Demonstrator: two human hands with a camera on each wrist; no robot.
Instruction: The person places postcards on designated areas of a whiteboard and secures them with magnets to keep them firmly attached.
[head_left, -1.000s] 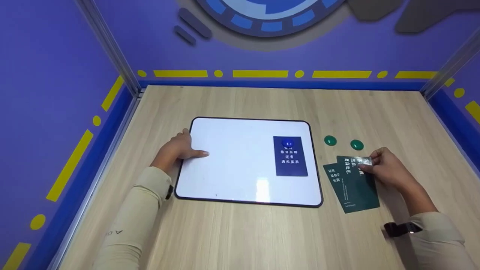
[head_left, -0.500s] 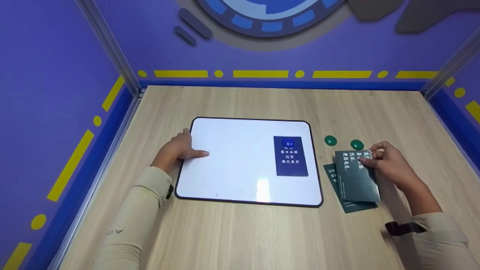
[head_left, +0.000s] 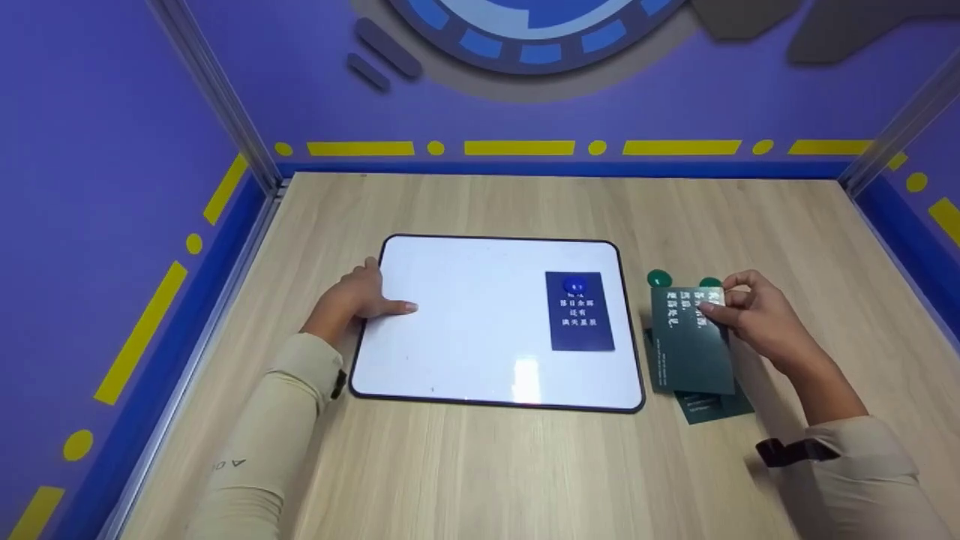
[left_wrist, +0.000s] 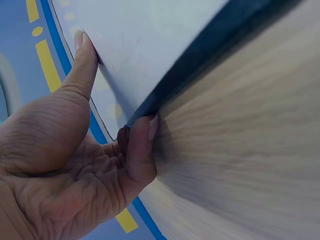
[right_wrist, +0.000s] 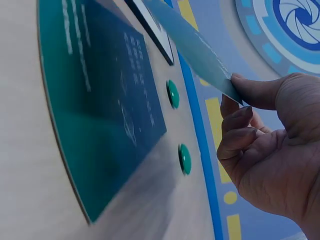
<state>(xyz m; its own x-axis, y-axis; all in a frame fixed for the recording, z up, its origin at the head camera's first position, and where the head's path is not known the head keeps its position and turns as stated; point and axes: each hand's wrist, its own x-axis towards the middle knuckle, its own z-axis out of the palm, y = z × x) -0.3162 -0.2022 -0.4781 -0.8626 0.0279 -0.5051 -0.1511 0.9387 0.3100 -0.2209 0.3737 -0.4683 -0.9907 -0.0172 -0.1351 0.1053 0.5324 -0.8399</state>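
My left hand (head_left: 361, 294) grips the left edge of a whiteboard (head_left: 457, 322) lying on the table. Its thumb lies on the white face, and the fingers curl against the dark rim in the left wrist view. At its upper right corner, my right hand (head_left: 769, 322) pinches a dark green printed card (head_left: 690, 356) between thumb and fingers. That card is lifted above another green card (right_wrist: 100, 100) on the table, which it mostly covers in the head view. On the board's right part lies a dark blue card (head_left: 582, 339) with a round blue magnet (head_left: 575, 286) over its top.
Two round green magnets, a left one (head_left: 659, 278) and a right one (head_left: 710, 282), sit on the wooden table (head_left: 480, 472) right of the board. The held card partly hides the right one. Blue panels (head_left: 525, 112) wall in the back and sides.
My right hand has raised the green card off the one beneath and carried it left, towards the board's right edge. The left hand stays at the board's left edge.
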